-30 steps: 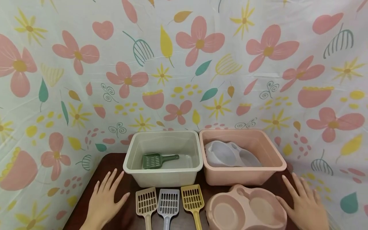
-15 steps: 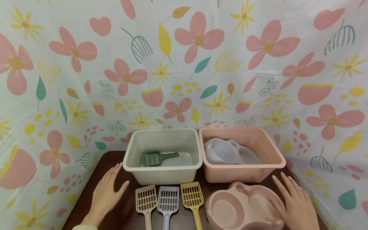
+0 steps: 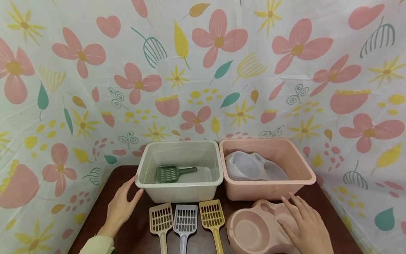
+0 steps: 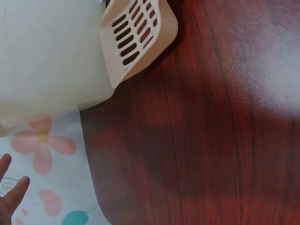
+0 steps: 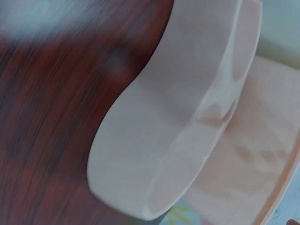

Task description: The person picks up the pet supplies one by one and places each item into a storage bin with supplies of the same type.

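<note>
In the head view my left hand [image 3: 122, 204], fingers extended, is beside the pale grey-green litter box [image 3: 184, 193], fingertips right at its left rim. A dark green slotted litter scoop [image 3: 168, 174] lies inside. My right hand [image 3: 306, 224] is over the right half of a pink double pet bowl [image 3: 250, 234], fingers spread, hiding part of it. The right wrist view shows the bowl's smooth side [image 5: 150, 112] on the table. Behind it stands a pink litter box [image 3: 263, 190] holding a grey double pet bowl [image 3: 245, 167], which is tilted.
Three litter scoops lie in front of the boxes: beige [image 3: 161, 218], lilac-grey [image 3: 185, 220] and yellow [image 3: 212, 215]. The dark reddish wooden table [image 4: 187, 150] ends at a floral cloth [image 3: 203, 77] hanging behind and at the sides.
My left hand has moved up to the grey-green box's left rim. My right hand has moved left from beside the pink bowl to over it. The boxes and scoops stay put.
</note>
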`<control>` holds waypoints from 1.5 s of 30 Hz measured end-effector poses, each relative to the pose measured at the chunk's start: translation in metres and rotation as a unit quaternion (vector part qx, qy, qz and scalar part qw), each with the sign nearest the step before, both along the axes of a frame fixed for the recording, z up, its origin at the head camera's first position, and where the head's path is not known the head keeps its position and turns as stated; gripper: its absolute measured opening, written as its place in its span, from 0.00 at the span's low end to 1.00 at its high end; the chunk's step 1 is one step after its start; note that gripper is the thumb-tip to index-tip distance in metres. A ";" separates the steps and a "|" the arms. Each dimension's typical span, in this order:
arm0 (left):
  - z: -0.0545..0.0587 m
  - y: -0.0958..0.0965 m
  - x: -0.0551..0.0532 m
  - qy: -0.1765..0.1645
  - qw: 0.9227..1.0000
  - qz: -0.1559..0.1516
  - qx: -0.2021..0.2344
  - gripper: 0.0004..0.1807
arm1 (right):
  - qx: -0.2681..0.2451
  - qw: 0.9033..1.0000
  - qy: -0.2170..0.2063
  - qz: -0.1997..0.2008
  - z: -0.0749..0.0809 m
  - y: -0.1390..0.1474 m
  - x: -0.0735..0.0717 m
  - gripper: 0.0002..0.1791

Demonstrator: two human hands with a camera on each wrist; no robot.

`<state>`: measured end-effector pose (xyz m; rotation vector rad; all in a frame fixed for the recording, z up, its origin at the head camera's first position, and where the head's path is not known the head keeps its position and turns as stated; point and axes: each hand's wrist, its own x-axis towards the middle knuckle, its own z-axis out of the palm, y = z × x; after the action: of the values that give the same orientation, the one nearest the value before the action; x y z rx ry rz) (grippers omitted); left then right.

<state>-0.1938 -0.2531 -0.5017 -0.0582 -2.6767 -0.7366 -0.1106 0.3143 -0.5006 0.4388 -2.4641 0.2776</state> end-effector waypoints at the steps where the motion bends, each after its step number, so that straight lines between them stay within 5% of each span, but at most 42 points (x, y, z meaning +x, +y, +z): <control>1: 0.000 0.000 -0.001 0.001 1.000 0.000 0.008 0.34 | -0.002 1.000 0.002 0.005 0.000 -0.003 0.000 0.39; 11: -0.002 0.001 -0.007 -0.017 0.998 0.004 0.054 0.32 | -0.032 0.994 0.061 0.082 0.001 -0.035 -0.005 0.35; 15: -0.003 0.002 -0.008 -0.022 0.997 0.008 0.069 0.31 | -0.048 0.993 0.035 0.098 -0.003 -0.046 -0.003 0.34; 25: -0.006 0.002 -0.010 -0.029 0.996 0.003 0.088 0.31 | -0.064 0.988 0.057 0.125 -0.011 -0.077 -0.003 0.33; 36: -0.009 0.003 -0.012 -0.022 0.993 0.005 0.117 0.29 | -0.045 0.996 -0.039 0.070 -0.022 -0.106 0.006 0.33; 45: -0.008 0.006 -0.009 -0.037 0.990 0.001 0.139 0.29 | -0.051 0.990 0.009 0.134 -0.036 -0.119 0.000 0.34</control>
<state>-0.2033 -0.2471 -0.5101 0.0445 -2.6145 -1.1243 -0.1108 0.1954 -0.5369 0.7262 -2.3598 0.5044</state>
